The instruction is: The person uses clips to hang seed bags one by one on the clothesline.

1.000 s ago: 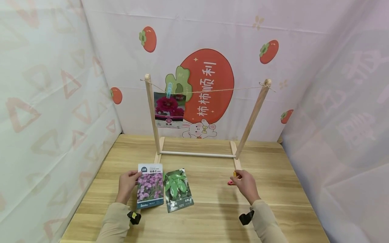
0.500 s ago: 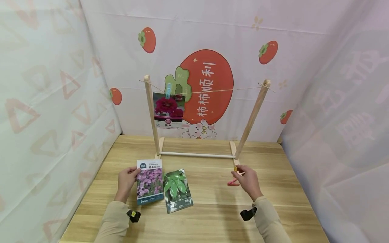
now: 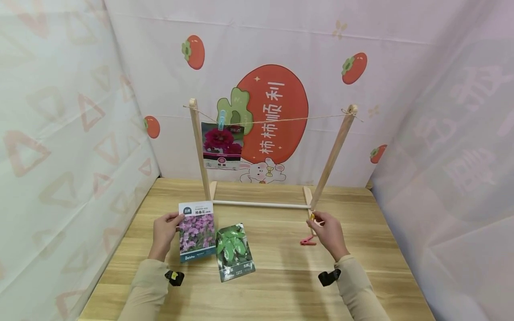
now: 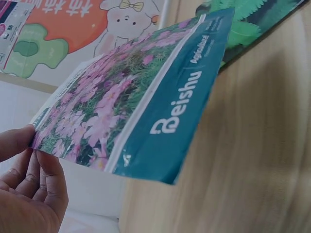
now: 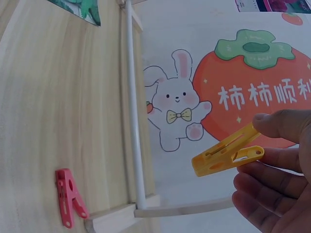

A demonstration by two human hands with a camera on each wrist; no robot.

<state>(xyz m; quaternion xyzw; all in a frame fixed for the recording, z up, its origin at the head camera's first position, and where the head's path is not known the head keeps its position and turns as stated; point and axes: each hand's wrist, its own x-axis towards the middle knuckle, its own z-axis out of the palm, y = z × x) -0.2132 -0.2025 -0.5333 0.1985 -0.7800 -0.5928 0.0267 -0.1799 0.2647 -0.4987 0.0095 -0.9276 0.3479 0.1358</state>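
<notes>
My left hand (image 3: 163,234) pinches the left edge of a seed packet (image 3: 197,234) with pink flowers, its face toward me; the left wrist view shows the packet (image 4: 126,104) tilted above the table, thumb on top. In my right hand (image 3: 330,234) is a yellow clothespin (image 5: 226,153), pinched between thumb and fingers. A pink clothespin (image 3: 308,241) lies on the table just below that hand. Between the hands, a green-leaf seed packet (image 3: 234,252) lies flat. From the string (image 3: 281,120) hangs a magenta-flower packet (image 3: 222,147), held by a light blue clothespin (image 3: 221,119).
A wooden frame stands at the back of the table (image 3: 277,285), with a left post (image 3: 201,151), a right post (image 3: 335,154) and a white bottom rod (image 3: 261,204). Printed cloth (image 3: 329,147) closes off the back and both sides.
My left hand has raised the pink-flower packet and moved it slightly away from me. My right hand has lifted the yellow clothespin up from beside the pink one.
</notes>
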